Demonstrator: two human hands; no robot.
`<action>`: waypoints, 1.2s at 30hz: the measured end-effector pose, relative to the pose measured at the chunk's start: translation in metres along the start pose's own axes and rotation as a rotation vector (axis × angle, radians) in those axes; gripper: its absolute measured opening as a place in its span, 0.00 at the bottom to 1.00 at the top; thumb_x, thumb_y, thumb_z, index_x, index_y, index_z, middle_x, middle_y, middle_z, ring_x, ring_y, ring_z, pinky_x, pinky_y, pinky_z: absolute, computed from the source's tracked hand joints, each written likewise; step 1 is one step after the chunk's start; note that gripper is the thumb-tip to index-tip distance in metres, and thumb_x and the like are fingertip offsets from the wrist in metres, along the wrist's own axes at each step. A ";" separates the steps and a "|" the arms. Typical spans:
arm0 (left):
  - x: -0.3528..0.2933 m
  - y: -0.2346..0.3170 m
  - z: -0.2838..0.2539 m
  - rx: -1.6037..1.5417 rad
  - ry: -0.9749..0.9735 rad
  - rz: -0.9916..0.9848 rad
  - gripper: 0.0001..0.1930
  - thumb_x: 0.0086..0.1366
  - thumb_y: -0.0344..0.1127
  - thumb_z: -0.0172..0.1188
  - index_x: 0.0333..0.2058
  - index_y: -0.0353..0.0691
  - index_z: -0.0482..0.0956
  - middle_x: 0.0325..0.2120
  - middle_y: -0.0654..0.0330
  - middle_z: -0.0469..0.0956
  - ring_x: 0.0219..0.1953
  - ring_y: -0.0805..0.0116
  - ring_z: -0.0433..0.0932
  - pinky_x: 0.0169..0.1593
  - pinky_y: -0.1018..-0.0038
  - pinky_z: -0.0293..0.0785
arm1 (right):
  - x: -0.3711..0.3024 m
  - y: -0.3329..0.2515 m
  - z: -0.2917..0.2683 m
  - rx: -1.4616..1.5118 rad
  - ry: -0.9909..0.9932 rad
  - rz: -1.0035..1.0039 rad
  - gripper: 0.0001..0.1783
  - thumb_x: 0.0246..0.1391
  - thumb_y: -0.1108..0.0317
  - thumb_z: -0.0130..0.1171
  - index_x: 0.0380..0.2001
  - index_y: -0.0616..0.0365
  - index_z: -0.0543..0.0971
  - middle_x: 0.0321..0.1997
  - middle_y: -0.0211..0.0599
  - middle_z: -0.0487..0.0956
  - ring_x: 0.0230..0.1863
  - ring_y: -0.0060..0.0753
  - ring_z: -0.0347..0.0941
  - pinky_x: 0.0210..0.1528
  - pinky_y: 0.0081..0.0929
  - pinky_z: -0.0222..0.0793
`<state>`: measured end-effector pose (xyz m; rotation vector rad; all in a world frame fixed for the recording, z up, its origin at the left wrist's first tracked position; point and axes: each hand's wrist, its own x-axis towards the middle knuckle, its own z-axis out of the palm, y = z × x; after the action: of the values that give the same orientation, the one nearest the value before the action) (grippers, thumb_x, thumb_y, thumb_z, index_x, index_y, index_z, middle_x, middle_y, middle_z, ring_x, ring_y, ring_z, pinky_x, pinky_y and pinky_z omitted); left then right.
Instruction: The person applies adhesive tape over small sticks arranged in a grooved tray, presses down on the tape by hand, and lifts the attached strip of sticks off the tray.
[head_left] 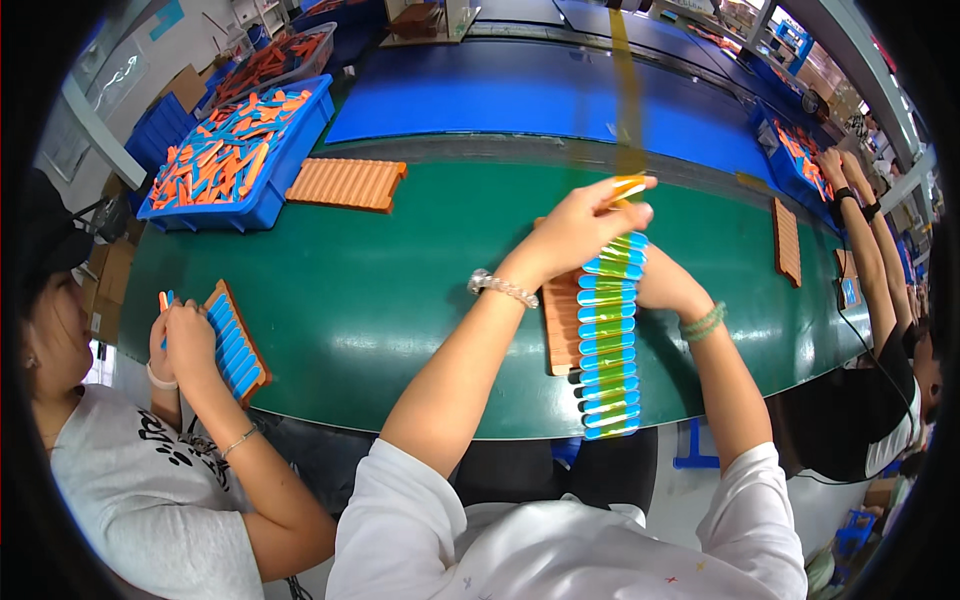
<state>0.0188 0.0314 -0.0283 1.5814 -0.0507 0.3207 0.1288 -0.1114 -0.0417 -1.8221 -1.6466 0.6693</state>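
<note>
A long row of flat, round-ended blue sticks [609, 368] is joined side by side by shiny yellow tape. Its upper end is between my hands, and its lower end reaches the table's near edge. My left hand [583, 232] is closed at that upper end, pinching the tape [629, 188] between thumb and fingers. Behind the row's right side, my right hand [668, 281] grips it, its fingertips hidden by the sticks. Under the row, and partly covered by it, lies a brown grooved tray [560, 325].
Beyond the green table [450, 250], a blue crate [250, 205] holds many orange and blue sticks. Another grooved tray [350, 184] lies beside it. A yellow tape band [625, 90] runs up across the blue surface. Co-workers sit left and right, one filling a tray [238, 345].
</note>
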 end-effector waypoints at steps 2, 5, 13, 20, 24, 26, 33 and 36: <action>0.003 0.000 -0.012 -0.071 0.084 0.027 0.25 0.70 0.45 0.59 0.62 0.43 0.72 0.40 0.61 0.80 0.45 0.76 0.76 0.51 0.76 0.72 | 0.019 0.016 0.001 0.035 0.043 -0.187 0.16 0.59 0.69 0.57 0.50 0.59 0.76 0.30 0.32 0.81 0.22 0.21 0.76 0.24 0.23 0.72; -0.001 -0.009 -0.026 0.123 0.145 -0.011 0.25 0.70 0.46 0.58 0.61 0.43 0.73 0.41 0.61 0.80 0.47 0.74 0.76 0.55 0.74 0.70 | 0.017 0.005 -0.003 0.350 0.082 -0.054 0.20 0.60 0.71 0.56 0.56 0.59 0.73 0.25 0.29 0.79 0.17 0.17 0.72 0.18 0.18 0.68; -0.007 -0.005 -0.053 0.482 0.084 -0.165 0.37 0.62 0.39 0.67 0.69 0.51 0.62 0.43 0.59 0.79 0.47 0.71 0.75 0.56 0.73 0.69 | 0.012 -0.012 -0.017 0.414 -0.004 0.299 0.32 0.61 0.70 0.55 0.67 0.56 0.61 0.20 0.30 0.77 0.14 0.17 0.71 0.15 0.18 0.68; -0.010 -0.007 -0.060 0.348 0.033 -0.198 0.38 0.63 0.30 0.64 0.70 0.50 0.58 0.39 0.61 0.79 0.40 0.77 0.75 0.49 0.76 0.73 | 0.008 -0.011 -0.018 0.504 -0.021 0.327 0.29 0.64 0.69 0.53 0.67 0.54 0.61 0.21 0.31 0.77 0.16 0.18 0.71 0.17 0.19 0.69; -0.003 -0.011 -0.052 0.597 0.113 -0.242 0.36 0.61 0.31 0.66 0.68 0.50 0.65 0.32 0.66 0.75 0.33 0.80 0.69 0.42 0.79 0.71 | 0.003 -0.002 -0.018 0.500 0.017 0.292 0.25 0.66 0.69 0.44 0.66 0.53 0.63 0.21 0.33 0.77 0.16 0.21 0.71 0.17 0.21 0.70; -0.004 0.001 -0.036 0.693 0.134 -0.220 0.36 0.58 0.35 0.68 0.66 0.56 0.67 0.24 0.66 0.69 0.26 0.78 0.63 0.33 0.76 0.67 | 0.003 -0.006 -0.018 0.515 0.032 0.310 0.26 0.64 0.70 0.44 0.65 0.54 0.64 0.21 0.35 0.77 0.15 0.24 0.73 0.17 0.23 0.71; -0.002 0.002 -0.007 0.708 0.080 -0.201 0.35 0.59 0.33 0.66 0.66 0.56 0.67 0.23 0.67 0.66 0.25 0.78 0.62 0.33 0.77 0.66 | -0.001 0.002 -0.021 0.541 0.116 0.301 0.19 0.61 0.72 0.38 0.52 0.63 0.73 0.21 0.37 0.77 0.18 0.27 0.77 0.18 0.25 0.76; -0.001 0.003 -0.011 0.691 0.054 -0.230 0.35 0.60 0.33 0.66 0.66 0.55 0.68 0.25 0.68 0.66 0.25 0.78 0.61 0.33 0.78 0.65 | 0.000 0.009 -0.020 0.570 0.146 0.298 0.17 0.63 0.69 0.40 0.48 0.65 0.75 0.22 0.36 0.77 0.18 0.26 0.77 0.19 0.24 0.75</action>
<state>0.0155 0.0420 -0.0260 2.2356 0.3128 0.2062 0.1492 -0.1142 -0.0337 -1.6457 -0.9609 0.9895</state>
